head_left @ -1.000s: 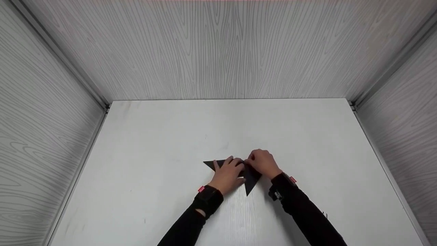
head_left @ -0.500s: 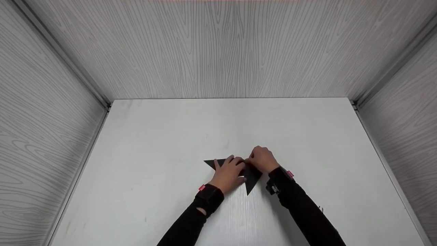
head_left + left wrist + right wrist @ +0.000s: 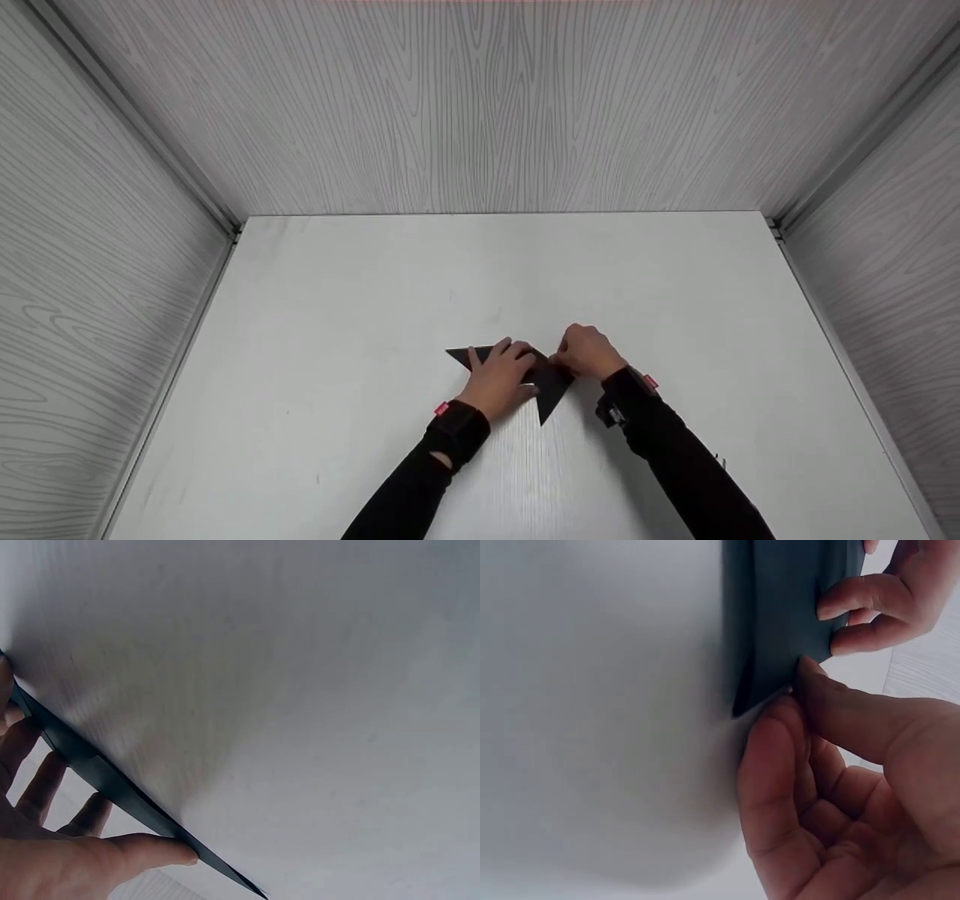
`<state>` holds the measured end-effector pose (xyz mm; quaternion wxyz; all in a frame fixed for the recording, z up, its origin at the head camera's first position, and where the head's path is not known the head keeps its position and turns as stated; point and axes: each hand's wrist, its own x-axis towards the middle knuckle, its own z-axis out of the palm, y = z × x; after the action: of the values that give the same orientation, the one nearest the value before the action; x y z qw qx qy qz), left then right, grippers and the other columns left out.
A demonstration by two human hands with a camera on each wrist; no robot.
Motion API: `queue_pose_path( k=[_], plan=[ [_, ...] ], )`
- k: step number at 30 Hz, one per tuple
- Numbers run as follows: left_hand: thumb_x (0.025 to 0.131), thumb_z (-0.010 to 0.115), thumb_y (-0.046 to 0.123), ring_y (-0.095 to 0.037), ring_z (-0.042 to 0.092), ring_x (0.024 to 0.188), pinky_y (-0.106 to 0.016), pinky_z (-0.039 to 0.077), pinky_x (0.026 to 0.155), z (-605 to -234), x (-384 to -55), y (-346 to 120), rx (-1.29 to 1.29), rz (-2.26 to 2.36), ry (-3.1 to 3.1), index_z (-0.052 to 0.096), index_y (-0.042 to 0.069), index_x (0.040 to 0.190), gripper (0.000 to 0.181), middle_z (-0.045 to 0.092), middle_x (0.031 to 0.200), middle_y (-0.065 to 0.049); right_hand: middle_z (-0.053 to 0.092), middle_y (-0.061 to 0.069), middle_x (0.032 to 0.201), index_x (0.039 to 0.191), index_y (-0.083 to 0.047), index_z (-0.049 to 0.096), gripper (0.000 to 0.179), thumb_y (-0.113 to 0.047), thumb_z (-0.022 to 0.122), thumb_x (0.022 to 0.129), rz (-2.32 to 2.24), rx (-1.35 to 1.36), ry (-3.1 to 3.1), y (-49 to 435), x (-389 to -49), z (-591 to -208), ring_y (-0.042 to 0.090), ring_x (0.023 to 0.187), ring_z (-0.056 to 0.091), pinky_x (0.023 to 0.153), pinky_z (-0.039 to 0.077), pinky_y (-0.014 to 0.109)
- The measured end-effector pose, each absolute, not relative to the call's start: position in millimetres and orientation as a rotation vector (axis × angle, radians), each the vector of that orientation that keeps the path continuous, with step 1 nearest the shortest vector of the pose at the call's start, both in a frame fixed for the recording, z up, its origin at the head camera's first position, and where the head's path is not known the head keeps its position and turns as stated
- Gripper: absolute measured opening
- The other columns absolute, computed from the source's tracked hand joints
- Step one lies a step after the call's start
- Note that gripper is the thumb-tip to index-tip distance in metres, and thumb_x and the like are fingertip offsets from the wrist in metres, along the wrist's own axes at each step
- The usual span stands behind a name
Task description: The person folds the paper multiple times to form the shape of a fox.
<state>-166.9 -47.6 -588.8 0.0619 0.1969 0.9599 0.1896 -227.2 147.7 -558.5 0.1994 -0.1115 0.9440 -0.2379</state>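
Observation:
A dark folded sheet of paper [image 3: 553,386] with pointed corners lies on the white table in the head view. My left hand [image 3: 496,379] rests over its left part with spread fingers, hiding some of it. In the left wrist view, the fingertips and thumb [image 3: 157,850] press on the paper [image 3: 112,784]. At the paper's upper right edge, my right hand [image 3: 589,352] pinches the border between thumb and index finger. The right wrist view shows that thumb [image 3: 855,709] and finger at the edge of the paper [image 3: 787,622], close to a corner.
The white tabletop [image 3: 337,315] surrounds the paper. Wood-grained grey panels stand at the back [image 3: 480,112], on the left [image 3: 82,300] and on the right [image 3: 885,262].
My right hand has slid a little to the right along the paper's upper right edge, away from the left fingertips. The left hand stays in place on the paper.

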Motion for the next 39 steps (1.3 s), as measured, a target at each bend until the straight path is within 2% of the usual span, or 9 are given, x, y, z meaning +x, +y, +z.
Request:
queue_pose_path(
  k=[5,10,14,19,25,32,35,39],
  plan=[
    [0.097,0.076,0.038,-0.033,0.042,0.155,-0.086,0.028,0.112,-589.1,-168.6,-47.3,0.577,0.588,2.881,0.069,0.018,0.126,0.036,0.057,0.154,-0.003,0.047,-0.007,0.050,0.064,-0.003,0.072,0.032,-0.017,0.074,0.092,-0.628,-0.324,2.613,159.1,-221.6,-556.3,0.012,0.050,0.044,0.050,0.034,0.024],
    [0.097,0.076,0.038,-0.034,0.041,0.156,-0.086,0.027,0.113,-586.8,-168.1,-46.4,0.565,0.619,2.863,0.069,0.017,0.120,0.032,0.057,0.154,-0.003,0.045,-0.008,0.049,0.060,-0.005,0.068,0.036,-0.019,0.077,0.092,-0.605,-0.317,2.601,169.5,-214.8,-554.4,0.012,0.050,0.044,0.051,0.033,0.024],
    [0.097,0.076,0.038,-0.035,0.041,0.155,-0.086,0.028,0.113,-585.3,-167.7,-47.5,0.565,0.614,2.864,0.069,0.016,0.121,0.033,0.057,0.154,-0.003,0.045,-0.008,0.049,0.059,-0.005,0.066,0.036,-0.018,0.077,0.092,-0.601,-0.317,2.602,175.2,-210.8,-554.0,0.011,0.051,0.043,0.051,0.032,0.023],
    [0.097,0.076,0.036,-0.035,0.042,0.155,-0.087,0.027,0.113,-583.9,-166.0,-48.3,0.580,0.645,2.871,0.069,0.016,0.122,0.033,0.057,0.153,-0.004,0.047,-0.008,0.050,0.061,-0.005,0.068,0.035,-0.018,0.076,0.092,-0.599,-0.297,2.595,179.7,-207.8,-556.0,0.011,0.052,0.045,0.052,0.034,0.023],
    [0.096,0.077,0.036,-0.036,0.045,0.151,-0.088,0.031,0.108,-596.8,-168.4,-49.2,0.631,0.672,2.917,0.069,0.016,0.118,0.031,0.059,0.148,-0.004,0.048,-0.008,0.051,0.063,-0.004,0.071,0.031,-0.017,0.075,0.091,-0.619,-0.312,2.607,183.0,-206.8,-558.1,0.011,0.052,0.045,0.052,0.034,0.023],
    [0.096,0.077,0.037,-0.034,0.043,0.153,-0.086,0.029,0.111,-586.8,-167.0,-49.3,0.581,0.600,2.911,0.069,0.017,0.118,0.032,0.059,0.150,-0.003,0.066,0.001,0.074,0.085,-0.005,0.075,0.016,-0.020,0.074,0.092,-0.705,-0.330,2.669,181.3,-206.3,-562.3,0.013,0.065,0.054,0.060,0.040,0.025],
    [0.096,0.077,0.038,-0.034,0.043,0.153,-0.086,0.030,0.111,-586.9,-166.7,-48.7,0.585,0.589,2.909,0.070,0.017,0.119,0.032,0.058,0.151,-0.003,0.070,0.006,0.082,0.088,-0.005,0.074,0.014,-0.019,0.076,0.091,-0.760,-0.328,2.695,178.9,-206.1,-565.5,0.014,0.070,0.056,0.063,0.042,0.027],
    [0.097,0.076,0.038,-0.035,0.044,0.153,-0.086,0.030,0.111,-589.2,-167.3,-46.7,0.598,0.589,2.906,0.069,0.016,0.121,0.033,0.057,0.152,-0.005,0.071,0.007,0.084,0.085,-0.006,0.074,0.012,-0.016,0.078,0.091,-0.777,-0.338,2.715,175.4,-206.4,-569.1,0.015,0.072,0.057,0.065,0.043,0.028]
  ],
)
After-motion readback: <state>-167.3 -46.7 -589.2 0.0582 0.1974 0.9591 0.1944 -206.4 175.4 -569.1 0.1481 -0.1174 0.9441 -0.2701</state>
